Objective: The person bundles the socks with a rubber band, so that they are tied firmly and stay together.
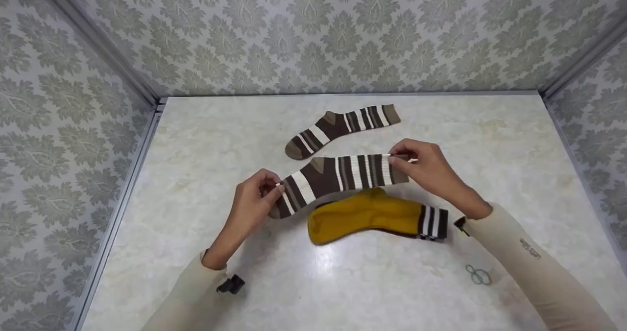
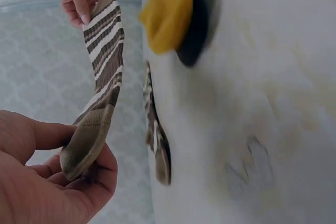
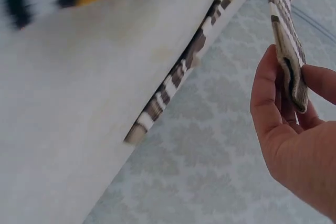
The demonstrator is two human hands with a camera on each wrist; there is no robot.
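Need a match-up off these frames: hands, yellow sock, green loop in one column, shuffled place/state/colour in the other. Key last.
1. Left hand
2. Right hand
3. Yellow sock
4. Green loop

A. Thin, on the table beside the right sleeve
B. Pinches the held striped sock near its cuff
C. Has black-and-white bands at its cuff
D. Pinches the held striped sock near its toe

Pairs: 1-D, 2-B, 3-C, 4-A

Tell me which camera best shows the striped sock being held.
The head view: the held striped sock shows broadside and nearly whole there. The left wrist view shows it slanting, toe nearest; the right wrist view, mainly its cuff, seen edge-on.
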